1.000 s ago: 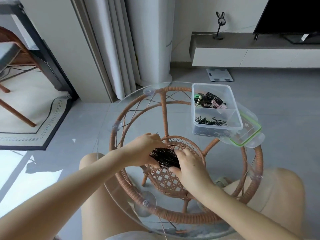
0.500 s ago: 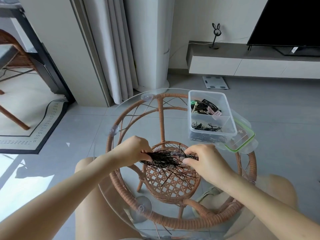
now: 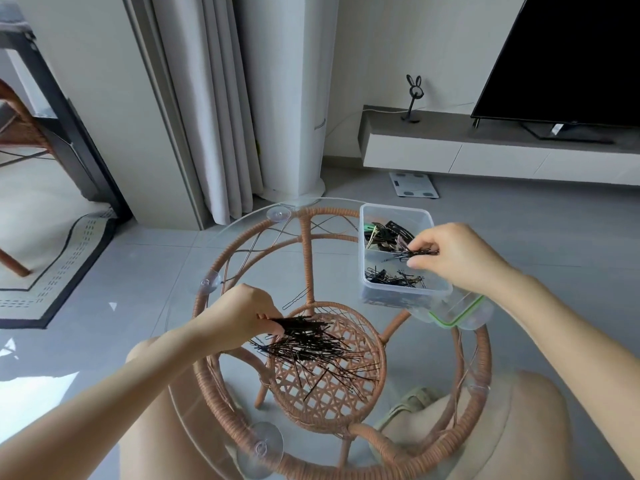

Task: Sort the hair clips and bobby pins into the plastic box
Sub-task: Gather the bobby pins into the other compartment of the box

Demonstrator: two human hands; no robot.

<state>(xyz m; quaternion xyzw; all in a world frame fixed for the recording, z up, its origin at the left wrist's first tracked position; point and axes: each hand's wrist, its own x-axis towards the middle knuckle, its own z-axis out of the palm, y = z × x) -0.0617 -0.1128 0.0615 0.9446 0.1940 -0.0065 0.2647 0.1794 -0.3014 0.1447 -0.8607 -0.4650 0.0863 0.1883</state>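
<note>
1. The room has a grey tiled floor, pale curtains [image 3: 207, 98], a dark television [image 3: 571, 57] on a low white cabinet [image 3: 485, 154] and a scale [image 3: 414, 184] lying on the floor below it.
2. Near the person stands a round glass-topped table [image 3: 263, 268] on a wicker frame, whose woven lower shelf [image 3: 329, 393] shows through the glass.
3. The plastic box [image 3: 433, 220] sits on the far right part of the glass, open, and is split into two compartments.
4. Its lid [image 3: 453, 315], with a green seal, lies partly under the near right corner of the box.
5. The far compartment holds the hair clips [image 3: 384, 233], dark ones with a few lighter ones mixed in.
6. The near compartment holds a loose layer of black pins [image 3: 394, 279].
7. The right hand [image 3: 457, 258] is above the box, with thumb and fingertips pinching a small bunch of bobby pins [image 3: 417, 252] level over the divider between the two compartments.
8. The left hand [image 3: 239, 315] rests on the glass at the middle of the table, its fingers curled round one end of the pile of bobby pins [image 3: 311, 344].
9. That pile fans out to the right and toward the person, with several pins splayed away from the rest.
10. One single pin [image 3: 298, 299] lies alone on the glass just beyond the left hand, apart from the pile.
11. The person's bare knees show under the glass on both sides.
</note>
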